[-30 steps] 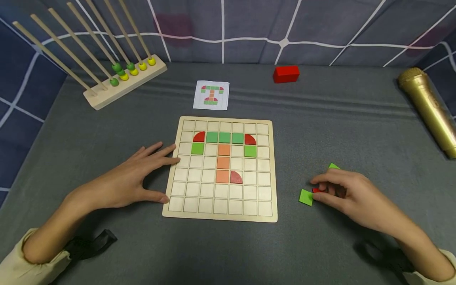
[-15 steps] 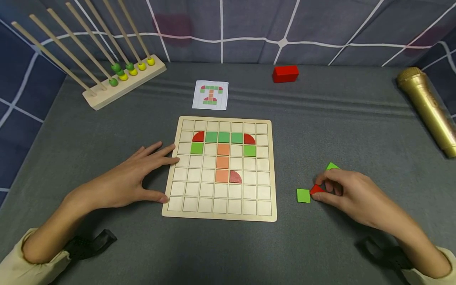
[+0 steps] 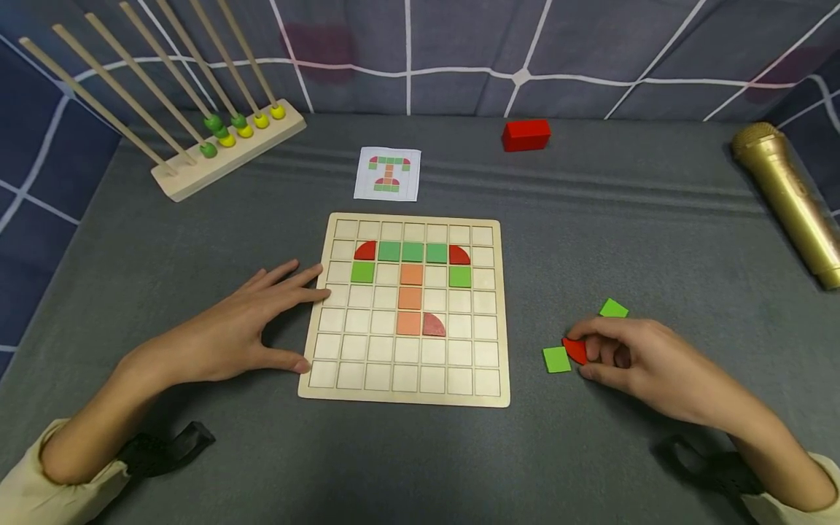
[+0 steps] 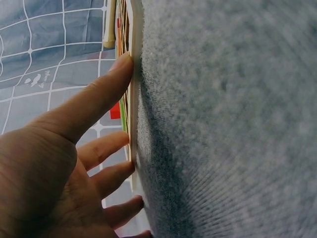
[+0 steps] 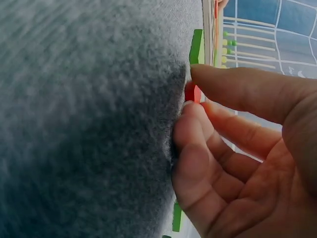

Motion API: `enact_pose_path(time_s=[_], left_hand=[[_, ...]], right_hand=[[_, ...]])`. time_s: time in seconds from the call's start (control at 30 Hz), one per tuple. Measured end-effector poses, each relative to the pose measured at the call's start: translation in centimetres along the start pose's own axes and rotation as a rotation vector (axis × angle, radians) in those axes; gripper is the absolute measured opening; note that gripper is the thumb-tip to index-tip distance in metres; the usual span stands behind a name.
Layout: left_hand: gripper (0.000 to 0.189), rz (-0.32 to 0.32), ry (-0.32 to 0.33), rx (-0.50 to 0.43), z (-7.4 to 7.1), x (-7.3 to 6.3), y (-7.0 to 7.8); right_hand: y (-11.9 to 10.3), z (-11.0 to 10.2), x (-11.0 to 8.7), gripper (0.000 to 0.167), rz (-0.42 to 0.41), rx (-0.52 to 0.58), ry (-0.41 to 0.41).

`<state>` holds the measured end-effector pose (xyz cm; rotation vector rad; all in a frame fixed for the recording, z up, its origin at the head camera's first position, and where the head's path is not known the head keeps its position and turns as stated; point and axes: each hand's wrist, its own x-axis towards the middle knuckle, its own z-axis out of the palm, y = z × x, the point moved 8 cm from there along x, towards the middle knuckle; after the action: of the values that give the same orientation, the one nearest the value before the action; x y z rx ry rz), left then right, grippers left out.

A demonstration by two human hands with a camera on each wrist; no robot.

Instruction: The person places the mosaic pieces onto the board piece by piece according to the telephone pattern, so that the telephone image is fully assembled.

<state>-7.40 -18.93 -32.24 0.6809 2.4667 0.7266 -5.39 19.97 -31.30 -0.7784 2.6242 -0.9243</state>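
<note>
My right hand [image 3: 639, 361] holds a red quarter-circle tile [image 3: 575, 351] between thumb and index finger, down at the mat; the other fingers curl in behind. Just left of the red tile lies a light green square tile [image 3: 556, 359]. Another green tile [image 3: 613, 308] is partly covered by that hand. With fingers spread, my left hand [image 3: 243, 332] touches the left edge of the wooden grid board [image 3: 403, 400]. Green and orange squares and red quarter-circles form a T-like figure on the board, with a duller red quarter-circle [image 3: 434, 325] beside the lowest orange square [image 3: 408, 323].
Behind the board lies a white pattern card [image 3: 386, 174] printed with a similar figure. A peg abacus [image 3: 230, 159] with green and yellow beads stands at back left. A red block [image 3: 526, 135] sits at the back, and a gold microphone [image 3: 787, 204] lies far right.
The red quarter-circle has turned between the right hand's fingers and shows more. The nearby green square has shifted slightly left and turned. The left hand stays at the board.
</note>
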Motion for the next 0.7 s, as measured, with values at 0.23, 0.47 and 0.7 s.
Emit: enact_pose_path(time_s=[0.23,0.47,0.7], left_hand=[[0.090,-0.007,0.000,0.006,-0.03,-0.01,-0.04],[0.090,0.004,0.004,0.001,-0.01,0.02,0.00],[0.089,0.000,0.007,-0.008,-0.01,0.03,-0.07]], right_hand=[[-0.33,0.00,0.45,0.030,-0.035,-0.082,0.026],[-0.28,-0.05,0.71,0.032,-0.021,-0.129,0.047],[-0.41,-0.09,0.66,0.034,-0.059,-0.107,0.049]])
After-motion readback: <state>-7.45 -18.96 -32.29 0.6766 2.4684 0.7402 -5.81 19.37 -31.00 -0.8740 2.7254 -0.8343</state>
